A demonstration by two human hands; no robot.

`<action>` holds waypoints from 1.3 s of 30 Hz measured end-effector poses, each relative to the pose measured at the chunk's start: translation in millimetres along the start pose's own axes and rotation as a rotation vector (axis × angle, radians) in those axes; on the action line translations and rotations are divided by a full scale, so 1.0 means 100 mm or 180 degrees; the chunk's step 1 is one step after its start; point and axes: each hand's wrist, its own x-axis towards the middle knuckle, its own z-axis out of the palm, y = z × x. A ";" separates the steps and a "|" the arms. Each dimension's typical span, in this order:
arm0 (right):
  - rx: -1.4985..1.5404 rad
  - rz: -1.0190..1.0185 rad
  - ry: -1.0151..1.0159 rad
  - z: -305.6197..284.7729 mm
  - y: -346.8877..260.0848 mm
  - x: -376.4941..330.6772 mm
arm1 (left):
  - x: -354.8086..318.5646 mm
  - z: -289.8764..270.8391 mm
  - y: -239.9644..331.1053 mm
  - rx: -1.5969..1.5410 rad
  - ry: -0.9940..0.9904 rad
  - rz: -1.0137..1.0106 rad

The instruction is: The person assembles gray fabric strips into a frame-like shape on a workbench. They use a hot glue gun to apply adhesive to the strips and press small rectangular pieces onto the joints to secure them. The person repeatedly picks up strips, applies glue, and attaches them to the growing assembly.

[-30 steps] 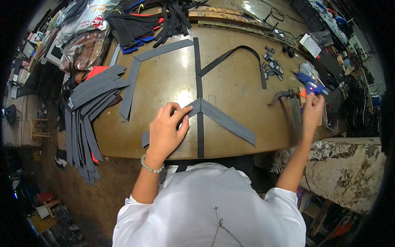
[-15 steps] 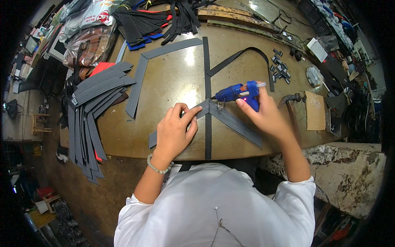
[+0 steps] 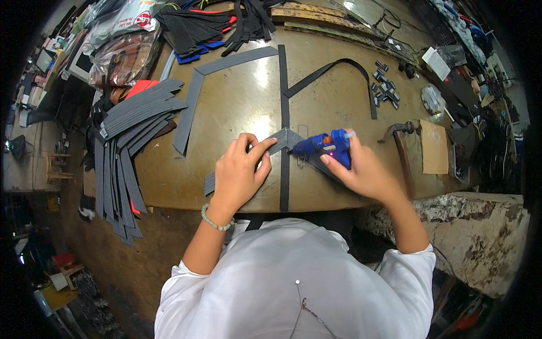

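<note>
In my right hand point(image 3: 361, 172) is a blue glue gun point(image 3: 326, 148), gripped by its handle. Its nozzle tip meets the bent grey ribbed strip point(image 3: 279, 144) at the lower side of the bend. That bend lies across a straight black webbing strap point(image 3: 284, 186) running from far to near. My left hand point(image 3: 237, 172) is closed, fingers curled and fingertips pressing the strip's left arm down on the table. The gun and my right hand partly cover the right arm of the strip.
Beyond lies another bent grey strip point(image 3: 195, 104). Right of the strap are a curved black strap point(image 3: 333, 66), small metal clips point(image 3: 385, 87), a hammer point(image 3: 402, 150) and a cardboard piece point(image 3: 433, 147). Grey strips point(image 3: 121, 164) overhang the table's left edge; black strips point(image 3: 195, 34) lie at the back.
The glue gun has moved from the far side of the bend toward me, its nozzle now at the near side. My left hand stays on the strip.
</note>
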 end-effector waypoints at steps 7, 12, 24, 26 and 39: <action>0.0892 0.0085 -0.0140 -0.10 0.21 -0.27 | 0.00 -0.02 0.03 0.0021 -0.0097 -0.0123; -0.0037 0.1147 0.3614 -0.74 1.22 -0.61 | 0.00 -0.01 0.07 0.0047 -0.0065 -0.0073; -0.1059 0.0569 0.2275 -0.73 1.20 0.16 | -0.10 0.09 0.09 0.0100 0.0281 0.0054; -0.0991 0.0509 0.2295 -0.63 1.41 0.72 | -0.11 0.10 0.08 0.0076 0.0301 0.0018; -0.1018 0.0966 0.2301 -0.91 1.46 0.97 | -0.17 0.06 0.08 0.0031 0.0256 -0.0084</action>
